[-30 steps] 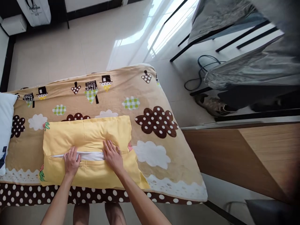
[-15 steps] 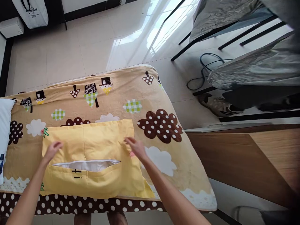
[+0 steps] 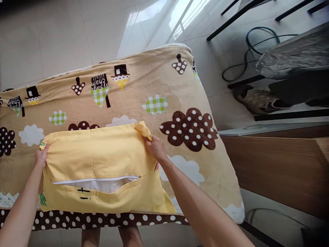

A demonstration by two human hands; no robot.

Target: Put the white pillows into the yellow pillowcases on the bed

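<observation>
A yellow pillowcase (image 3: 113, 147) lies in front of me on a patterned blanket (image 3: 133, 103). Its long white zipper (image 3: 95, 179) gapes partway, and white filling or lining (image 3: 108, 185) shows through the slit. My left hand (image 3: 41, 156) is closed on the pillowcase's left edge near the far corner. At the far right corner, my right hand (image 3: 155, 146) grips a bunched fold of the yellow cloth. Both far corners are pulled taut between my hands, while the near edge rests along the blanket's brown dotted border (image 3: 102, 219).
A wooden cabinet or board (image 3: 272, 164) stands right of the bed. Beyond it are a shoe (image 3: 257, 99) on a person's foot, a dark cable (image 3: 245, 61) on the tiled floor (image 3: 102, 34), and black metal legs (image 3: 223, 27). My knees show below the near edge.
Both hands have closed on the far corners of the pillowcase, after hovering over it open. The right corner is now bunched up. My view has shifted down and to the right.
</observation>
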